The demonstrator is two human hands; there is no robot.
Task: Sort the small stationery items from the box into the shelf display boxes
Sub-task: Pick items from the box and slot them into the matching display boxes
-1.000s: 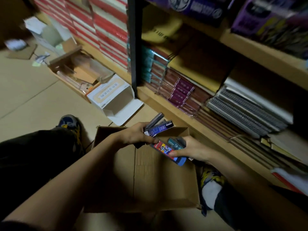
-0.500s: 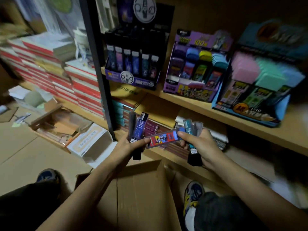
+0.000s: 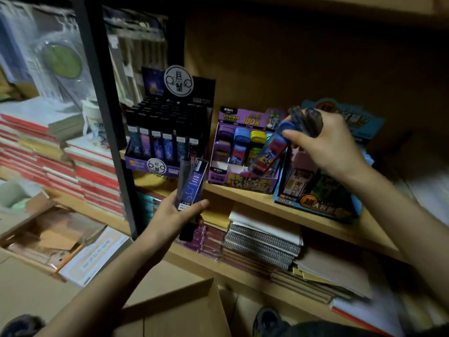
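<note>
In the lower middle of the frame, 2 slim lead cases [image 3: 191,184] are gripped upright in the left hand [image 3: 173,216], the fingers curled round them from behind and the thumb pressed across the front; the front case is dark blue with a constellation print. They are held just in front of the black display box [image 3: 204,98], which stands on the wooden shelf [image 3: 303,226] and is filled with similar cases. At the right of centre, a red-and-blue case [image 3: 269,154] is pinched by the thumb and forefinger of the right hand [image 3: 326,145] and is tilted down over the purple display box [image 3: 243,183], its lower end at the front row. A few dark translucent cases [image 3: 306,120] are clenched in the remaining fingers (how many cannot be told). Just right of the purple box stands a blue display box [image 3: 315,207]. The open cardboard box [image 3: 184,310] lies at the bottom centre, and spiral notebooks [image 3: 262,244] are stacked on the shelf below.
</note>
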